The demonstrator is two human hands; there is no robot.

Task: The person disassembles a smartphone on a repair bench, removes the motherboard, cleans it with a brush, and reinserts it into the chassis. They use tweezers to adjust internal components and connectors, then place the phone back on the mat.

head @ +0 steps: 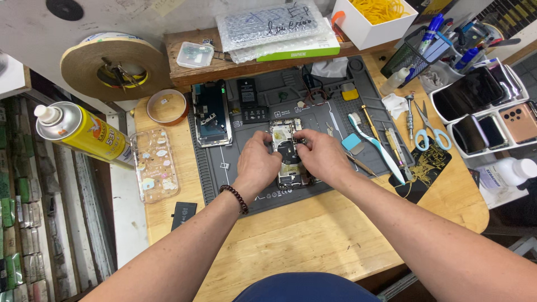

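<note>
The opened phone (289, 152) lies on the grey mat (335, 120) in the middle of the tabletop (313, 235), its inner parts bare. The left hand (256, 165) grips its left edge, and the right hand (321, 156) pinches at its upper part with narrow fingers; what they pinch, I cannot tell. The screen panel (211, 114) lies apart on the left, so the phone is already taken open and, I judge, the inside work is not finished. A toothbrush (372, 142) and scissors (429, 130) rest to the right.
</note>
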